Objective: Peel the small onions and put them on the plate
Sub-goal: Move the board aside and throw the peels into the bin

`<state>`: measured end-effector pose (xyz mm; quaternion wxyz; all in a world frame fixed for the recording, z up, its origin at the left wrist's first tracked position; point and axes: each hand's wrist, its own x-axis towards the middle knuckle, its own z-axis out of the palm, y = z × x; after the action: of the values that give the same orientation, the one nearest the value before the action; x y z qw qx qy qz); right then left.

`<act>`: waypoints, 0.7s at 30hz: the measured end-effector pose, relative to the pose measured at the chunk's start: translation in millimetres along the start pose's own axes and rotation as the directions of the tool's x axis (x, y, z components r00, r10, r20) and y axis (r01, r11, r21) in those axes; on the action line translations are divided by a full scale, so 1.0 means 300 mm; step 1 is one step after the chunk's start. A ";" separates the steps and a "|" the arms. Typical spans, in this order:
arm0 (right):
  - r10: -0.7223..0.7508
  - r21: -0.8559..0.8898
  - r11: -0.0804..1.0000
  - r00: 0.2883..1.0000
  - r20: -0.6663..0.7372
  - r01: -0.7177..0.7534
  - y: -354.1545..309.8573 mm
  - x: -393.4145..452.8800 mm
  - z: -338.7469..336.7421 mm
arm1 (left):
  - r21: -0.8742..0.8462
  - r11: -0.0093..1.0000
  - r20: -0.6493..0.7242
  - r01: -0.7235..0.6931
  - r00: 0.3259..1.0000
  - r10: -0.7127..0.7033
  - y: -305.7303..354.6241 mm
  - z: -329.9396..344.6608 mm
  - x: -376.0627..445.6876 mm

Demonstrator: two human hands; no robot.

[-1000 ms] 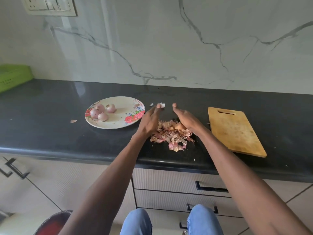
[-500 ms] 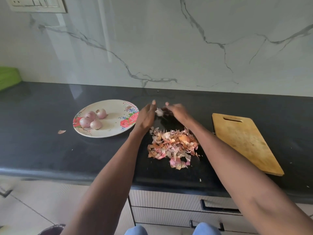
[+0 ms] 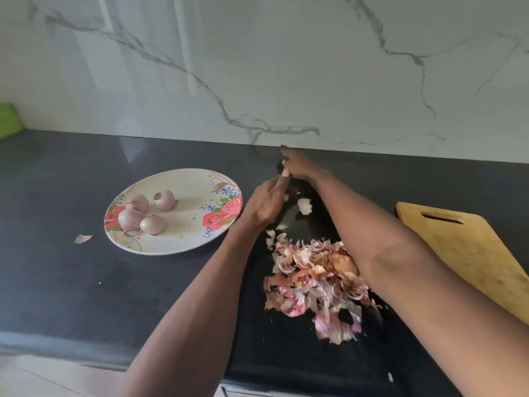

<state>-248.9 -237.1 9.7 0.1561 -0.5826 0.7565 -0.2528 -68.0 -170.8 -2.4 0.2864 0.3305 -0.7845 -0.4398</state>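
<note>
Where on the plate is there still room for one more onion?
The plate has bare room in its middle and right half, between the four onions bunched on its left and the red roses at its right rim. The counter right of the plate is crowded: both hands and the heap of peels.

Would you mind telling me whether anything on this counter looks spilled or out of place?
One scrap of onion skin lies alone on the dark counter left of the plate, well apart from the main heap of peels beneath the person's arms. A few pale bits also lie loose near the hands.
</note>
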 end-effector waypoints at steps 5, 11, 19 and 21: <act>0.025 -0.192 0.981 0.996 0.089 -0.007 -0.018 0.114 0.006 | -0.080 0.997 -0.157 -0.023 0.988 0.011 0.000 -0.009 0.002; -0.089 -0.203 0.975 0.996 0.031 0.093 -0.030 0.001 -0.030 | -0.088 0.995 -0.177 0.036 0.983 -0.052 0.023 -0.014 -0.004; -0.010 0.164 0.986 0.998 0.054 0.001 0.009 -0.436 -0.064 | 0.044 0.997 0.057 0.062 0.996 -0.065 0.063 -0.002 -0.052; 0.022 0.225 0.974 0.999 0.046 -0.032 0.003 -0.533 -0.072 | 0.015 0.997 0.094 0.071 0.993 -0.073 0.075 -0.001 -0.093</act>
<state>-217.5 -79.1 17.7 0.2409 -0.5562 0.7272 -0.3220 -56.6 -140.5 13.1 0.2311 0.3392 -0.7873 -0.4601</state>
